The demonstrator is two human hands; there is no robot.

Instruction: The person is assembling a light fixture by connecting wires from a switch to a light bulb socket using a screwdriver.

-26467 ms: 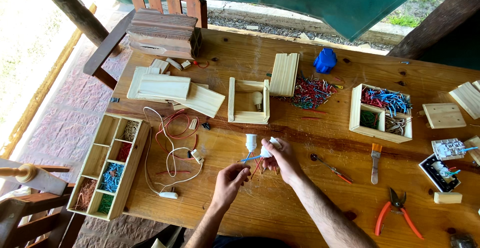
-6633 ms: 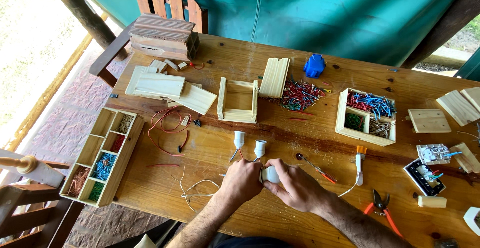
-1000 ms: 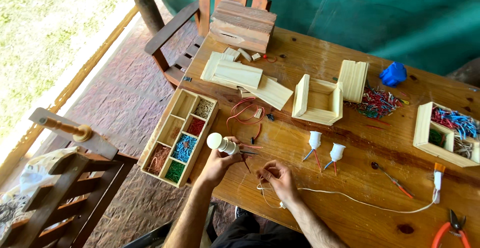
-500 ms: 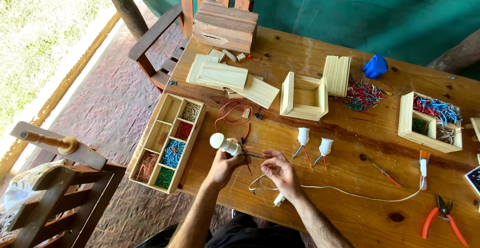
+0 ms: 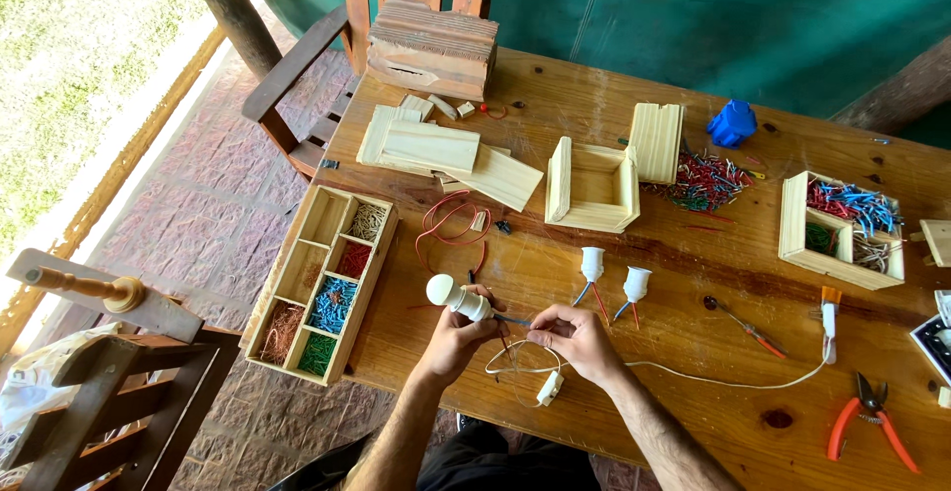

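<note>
Left hand [image 5: 451,337] lamp socket [image 5: 456,297] unchanged, right hand [image 5: 578,337] nearer

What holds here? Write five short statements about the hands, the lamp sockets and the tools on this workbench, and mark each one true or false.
1. The left hand grips a white lamp socket. True.
2. The right hand holds the orange-handled pliers. False: the pliers lie untouched near the right end of the wooden table; the right hand pinches wires at the socket.
3. Two more white sockets stand on the table beyond the hands. True.
4. The compartment tray at the left is empty. False: it holds sorted wire pieces, blue, red, green and copper among them.
5. The blue object lies beside the left hand. False: it sits at the far edge.
</note>
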